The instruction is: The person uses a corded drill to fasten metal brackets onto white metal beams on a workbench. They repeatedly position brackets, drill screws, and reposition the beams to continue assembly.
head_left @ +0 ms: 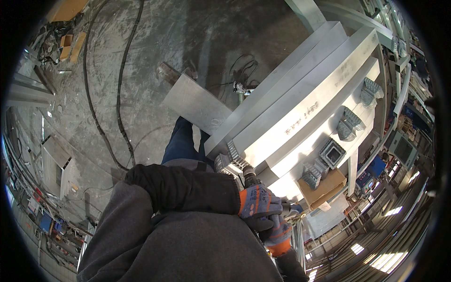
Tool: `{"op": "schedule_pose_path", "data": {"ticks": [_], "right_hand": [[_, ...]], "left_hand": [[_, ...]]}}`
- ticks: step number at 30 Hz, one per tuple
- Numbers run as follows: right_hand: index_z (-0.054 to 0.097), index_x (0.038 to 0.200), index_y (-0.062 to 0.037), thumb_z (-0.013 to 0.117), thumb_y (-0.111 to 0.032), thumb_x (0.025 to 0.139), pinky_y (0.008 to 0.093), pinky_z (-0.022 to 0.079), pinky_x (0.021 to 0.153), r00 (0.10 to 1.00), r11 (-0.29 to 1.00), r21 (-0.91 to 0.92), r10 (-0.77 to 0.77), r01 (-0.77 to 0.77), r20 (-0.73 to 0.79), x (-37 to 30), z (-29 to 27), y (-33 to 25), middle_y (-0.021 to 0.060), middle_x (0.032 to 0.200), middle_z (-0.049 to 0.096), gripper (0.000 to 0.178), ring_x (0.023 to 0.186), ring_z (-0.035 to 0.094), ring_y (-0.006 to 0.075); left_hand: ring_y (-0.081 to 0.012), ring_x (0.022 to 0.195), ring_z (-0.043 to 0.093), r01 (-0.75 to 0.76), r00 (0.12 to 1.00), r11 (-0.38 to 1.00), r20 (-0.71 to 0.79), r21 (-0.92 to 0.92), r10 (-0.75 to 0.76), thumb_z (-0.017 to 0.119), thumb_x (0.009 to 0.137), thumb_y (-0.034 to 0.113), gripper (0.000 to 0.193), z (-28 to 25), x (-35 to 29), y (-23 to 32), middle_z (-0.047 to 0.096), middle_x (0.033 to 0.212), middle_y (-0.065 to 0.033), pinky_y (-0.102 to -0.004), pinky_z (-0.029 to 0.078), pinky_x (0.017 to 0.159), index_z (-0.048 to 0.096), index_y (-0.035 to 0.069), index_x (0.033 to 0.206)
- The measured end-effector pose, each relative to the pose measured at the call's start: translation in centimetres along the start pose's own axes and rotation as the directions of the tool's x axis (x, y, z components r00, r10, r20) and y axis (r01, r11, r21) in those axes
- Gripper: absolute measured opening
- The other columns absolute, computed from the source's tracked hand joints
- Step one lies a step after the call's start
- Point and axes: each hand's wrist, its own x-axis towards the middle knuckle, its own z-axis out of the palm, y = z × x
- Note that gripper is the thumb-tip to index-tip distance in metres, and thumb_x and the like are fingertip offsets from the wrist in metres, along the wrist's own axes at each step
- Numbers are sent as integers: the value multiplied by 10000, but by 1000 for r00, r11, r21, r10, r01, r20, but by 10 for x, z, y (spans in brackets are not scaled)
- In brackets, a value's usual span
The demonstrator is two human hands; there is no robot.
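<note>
Both my hands wear grey-blue work gloves with orange cuffs and are close together at the near end of a stack of pale metal beams [282,127]. My left hand [258,201] is closed around a dark power tool [249,177] that looks like a drill; its round nose shows beyond the glove. My right hand [278,229] is curled just below the left, its fingers partly hidden, and seems to be at the tool's rear. The nose is beside a ribbed grey metal fitting [229,162] at the beams' near end.
Several similar ribbed fittings [348,124] lie along the beams to the right, near a cardboard box [324,187]. A short flat metal piece [195,104] juts out left of the stack. Black cables [121,94] run across the concrete floor. A monitor [402,149] stands at far right.
</note>
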Motion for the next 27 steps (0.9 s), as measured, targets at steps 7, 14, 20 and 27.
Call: {"op": "schedule_pose_path", "data": {"ticks": [7, 14, 20, 27], "right_hand": [[602, 1266, -63, 750, -179, 855, 497, 576, 788, 996, 978, 190, 74, -82, 53, 9, -14, 1, 205, 1097, 694, 451, 982, 693, 448], [522, 1347, -61, 774, -172, 840, 508, 554, 869, 995, 909, 406, 81, -97, 55, 4, -1, 10, 221, 1203, 645, 576, 1111, 652, 450], [570, 1310, -54, 753, -200, 857, 509, 552, 850, 983, 946, 267, 181, -184, 37, -9, 7, 11, 227, 1193, 650, 510, 1081, 658, 453], [588, 1288, -54, 754, -216, 864, 507, 558, 812, 989, 951, 278, 146, -137, -11, -15, 18, 18, 222, 1152, 673, 483, 1029, 676, 457]], "left_hand": [[-366, 963, 670, 61, 995, 987, -90, 150, -48, 626, 889, 493, 504, 7, 6, 1, 647, 1074, -152, -453, 558, 805, 641, 71, 1164], [-347, 974, 694, 7, 996, 997, -92, 80, 1, 606, 974, 503, 557, 15, 4, -5, 652, 1151, -173, -451, 585, 835, 611, 37, 1279], [-354, 959, 675, 33, 992, 993, -123, 112, -20, 603, 902, 495, 470, 25, 1, -5, 641, 1087, -127, -448, 559, 799, 634, 108, 1167], [-359, 944, 677, 26, 993, 996, -119, 89, -15, 604, 898, 499, 474, 32, 0, -6, 646, 1050, -139, -454, 561, 789, 643, 102, 1154]]}}
